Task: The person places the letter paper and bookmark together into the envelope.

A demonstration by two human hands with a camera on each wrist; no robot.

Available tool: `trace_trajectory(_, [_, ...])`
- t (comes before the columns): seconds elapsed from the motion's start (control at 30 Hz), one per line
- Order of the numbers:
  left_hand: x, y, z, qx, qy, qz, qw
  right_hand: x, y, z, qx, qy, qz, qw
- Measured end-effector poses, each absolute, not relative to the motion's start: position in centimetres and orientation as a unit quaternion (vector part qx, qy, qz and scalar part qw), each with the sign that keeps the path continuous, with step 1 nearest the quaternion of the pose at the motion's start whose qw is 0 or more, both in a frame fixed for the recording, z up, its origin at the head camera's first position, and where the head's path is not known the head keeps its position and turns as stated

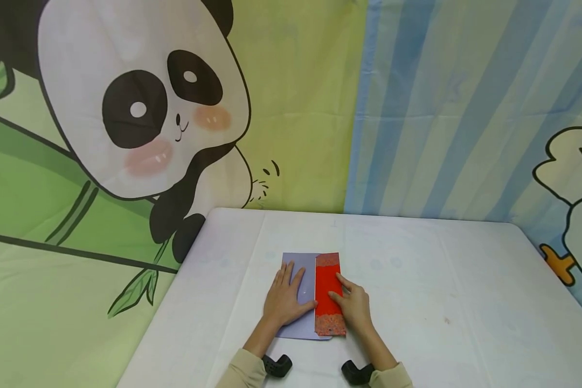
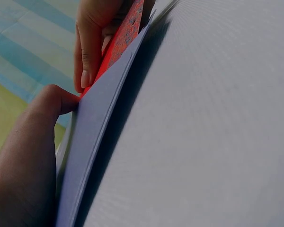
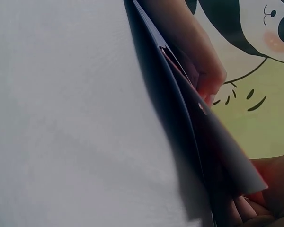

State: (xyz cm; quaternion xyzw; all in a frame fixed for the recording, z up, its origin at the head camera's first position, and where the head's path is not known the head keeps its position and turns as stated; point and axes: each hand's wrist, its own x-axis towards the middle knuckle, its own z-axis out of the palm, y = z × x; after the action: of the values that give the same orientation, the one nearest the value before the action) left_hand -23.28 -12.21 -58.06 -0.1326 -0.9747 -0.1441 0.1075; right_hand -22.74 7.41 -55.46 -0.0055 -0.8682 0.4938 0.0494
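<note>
A thin purple booklet or folder [image 1: 304, 323] lies on the white table in the head view. Along its right side is a red paper strip [image 1: 327, 291] with speckled orange bands at both ends; whether it is a flap or a separate piece I cannot tell. My left hand [image 1: 285, 302] rests on the purple cover with fingers spread, its thumb touching the strip's left edge. At the right edge, my right hand [image 1: 355, 307] pinches the strip. In the right wrist view the strip's greyish underside [image 3: 227, 146] stands raised, with fingers [image 3: 248, 208] under it.
The white table [image 1: 441, 302] extends around the booklet. Behind it hangs a printed curtain [image 1: 296, 108] with a panda. Black devices [image 1: 277, 366] are strapped at both wrists.
</note>
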Motion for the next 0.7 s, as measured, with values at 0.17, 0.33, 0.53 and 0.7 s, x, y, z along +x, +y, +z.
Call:
trace_trajectory(0.17, [-23.21,-12.24,-57.98,-0.132,-0.974,-0.146,0.113,-22.58,7.09,-55.36,-0.014,-0.867,0.494,0.056])
trace_trajectory(0.33, [-23.23,-12.23,-57.93,-0.134,-0.973,-0.145,0.115,-22.42,7.04,-55.25,-0.022,-0.867,0.496,0.054])
trace_trajectory(0.53, [-23.3,-12.22,-58.01,-0.133,-0.974,-0.143,0.112,-22.39,7.0,-55.36,-0.023,-0.862,0.504,0.054])
trace_trajectory(0.7, [-23.37,-12.26,-58.11,-0.134,-0.974,-0.145,0.115,-22.33,6.83,-55.43,-0.011,-0.863,0.5,0.067])
